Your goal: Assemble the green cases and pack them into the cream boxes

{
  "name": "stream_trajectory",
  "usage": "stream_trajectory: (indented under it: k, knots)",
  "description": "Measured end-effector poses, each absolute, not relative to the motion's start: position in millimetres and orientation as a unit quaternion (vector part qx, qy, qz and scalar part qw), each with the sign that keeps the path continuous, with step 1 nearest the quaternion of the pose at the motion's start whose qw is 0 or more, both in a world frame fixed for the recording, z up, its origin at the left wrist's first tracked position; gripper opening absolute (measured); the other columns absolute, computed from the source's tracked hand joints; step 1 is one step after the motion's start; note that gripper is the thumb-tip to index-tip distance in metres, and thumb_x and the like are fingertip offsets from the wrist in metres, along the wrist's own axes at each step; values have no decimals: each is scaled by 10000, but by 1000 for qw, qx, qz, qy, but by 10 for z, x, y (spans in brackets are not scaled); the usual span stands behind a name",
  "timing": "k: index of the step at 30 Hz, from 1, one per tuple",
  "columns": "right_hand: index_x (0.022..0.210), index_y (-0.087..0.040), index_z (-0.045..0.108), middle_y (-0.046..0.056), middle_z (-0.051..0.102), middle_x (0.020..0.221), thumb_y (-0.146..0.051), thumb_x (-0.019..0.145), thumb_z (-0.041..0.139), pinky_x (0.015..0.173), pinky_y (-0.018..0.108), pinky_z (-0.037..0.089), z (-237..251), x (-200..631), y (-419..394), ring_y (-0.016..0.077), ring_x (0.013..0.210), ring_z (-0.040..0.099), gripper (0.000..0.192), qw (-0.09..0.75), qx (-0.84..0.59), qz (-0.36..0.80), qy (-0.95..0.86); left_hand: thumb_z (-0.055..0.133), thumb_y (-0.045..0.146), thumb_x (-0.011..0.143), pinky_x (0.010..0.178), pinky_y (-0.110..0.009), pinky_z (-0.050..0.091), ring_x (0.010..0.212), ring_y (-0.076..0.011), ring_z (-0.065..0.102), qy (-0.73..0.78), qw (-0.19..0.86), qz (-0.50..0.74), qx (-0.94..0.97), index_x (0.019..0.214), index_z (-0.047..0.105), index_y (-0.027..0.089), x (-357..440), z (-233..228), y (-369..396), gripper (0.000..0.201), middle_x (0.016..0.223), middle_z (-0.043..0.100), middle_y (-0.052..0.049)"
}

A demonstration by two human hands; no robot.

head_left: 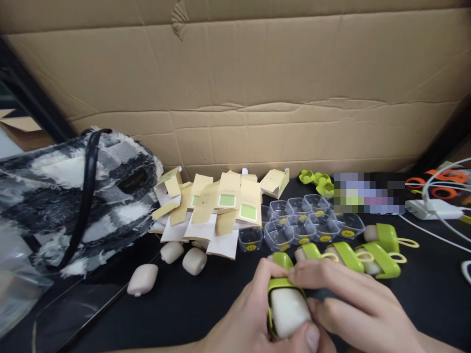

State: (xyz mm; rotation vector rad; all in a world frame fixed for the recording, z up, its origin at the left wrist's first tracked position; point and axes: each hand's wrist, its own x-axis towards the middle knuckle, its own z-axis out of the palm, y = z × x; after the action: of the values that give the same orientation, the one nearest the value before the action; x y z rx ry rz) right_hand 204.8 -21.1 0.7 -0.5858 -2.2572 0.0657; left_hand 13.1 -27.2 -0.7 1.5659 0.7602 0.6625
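Two hands meet at the near edge of the black counter (191, 304), both closed on one cream case (289, 311) that sits in a lime-green cover (281, 284). The left hand (245, 318) grips it from the left, thumb pressed against the case's near end and fingers curled up to the cover's top edge. The right hand (346, 299) lies over it from the right, fingertips pinching the green rim.

Just behind the hands, a row of finished cases in green covers (371, 260) with pale loop straps lies across the counter, touching one another. To the left, three bare cream cases (167, 264) lie apart from the row, one of them nearer the left than the other two.

Behind the covered row stands a cluster of clear plastic trays (301, 223), each with a small yellow sticker. Left of them is a loose heap of tan and white cardboard boxes (213, 211), several with a green square on the face, some opened.

Farther right lie a few empty green covers (318, 181), then a white charger with cables (434, 208) and orange rings (441, 184). At far left rests a fuzzy black-and-white plaid bag (66, 196) with a black strap, clear plastic film beside it. A creased cardboard wall (235, 83) closes the back.
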Motion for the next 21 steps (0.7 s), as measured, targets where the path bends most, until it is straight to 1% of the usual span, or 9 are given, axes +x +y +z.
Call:
stream_trajectory:
  k: [4,6,9,12,14,15,18,19,21]
  knots:
    - [865,-247,532,52,680,984,-40,770,572,712,293,584,51,2061,-259,189,845,687,232,408,-260,75,-872,596,522,861,637,-260,356,764,-155,477,323,616,289,658,1080,424,213,87,39,-270,416,922,498,-26]
    - [894,-249,534,36,682,1004,-35,750,595,755,275,583,96,2049,-252,177,873,698,265,411,-273,101,-864,591,523,873,619,-258,327,729,-139,447,304,636,291,647,1095,420,215,67,41,-254,417,895,467,-10]
    - [898,-261,524,4,693,982,-34,737,607,755,214,580,165,2029,-219,147,889,710,290,420,-289,115,-853,608,531,869,624,-256,297,689,-117,374,297,660,293,625,1141,410,208,58,30,-236,466,834,410,25]
    - [1021,-277,516,13,690,1062,-65,701,669,799,211,585,158,2034,-194,161,967,700,413,396,-292,148,-858,610,591,845,713,-274,339,740,-128,394,300,672,334,589,1165,412,204,76,33,-251,539,851,421,24]
    - [1137,-268,481,54,659,1165,-131,675,748,852,238,580,81,2040,-182,193,1061,671,551,376,-290,163,-865,605,622,833,796,-298,366,814,-148,450,301,679,366,561,1200,413,207,103,18,-274,587,911,464,-1]
    - [1154,-261,465,73,643,1198,-171,680,771,869,252,575,28,2037,-174,205,1093,656,571,378,-289,159,-865,624,629,813,829,-311,377,860,-164,478,300,685,375,548,1228,407,209,120,-7,-283,629,948,487,-17]
    - [1068,-256,474,83,649,1151,-225,774,715,830,263,575,-127,2010,-137,201,1038,665,381,416,-277,125,-857,760,628,666,874,-343,410,999,-237,519,307,695,384,524,1256,422,208,169,-155,-281,799,1047,538,-60]
    - [1033,-255,478,71,665,1089,-238,797,695,817,273,573,-155,2002,-124,200,989,673,321,419,-263,120,-861,791,608,630,868,-345,424,1022,-257,525,321,697,380,516,1237,447,206,175,-214,-269,805,1056,553,-66]
    - [1030,-251,484,49,687,982,-289,807,696,810,294,565,-156,1999,-107,209,926,678,310,411,-226,119,-875,772,568,666,816,-327,452,992,-261,552,353,700,366,502,1181,501,199,157,-289,-234,689,1004,587,-61]
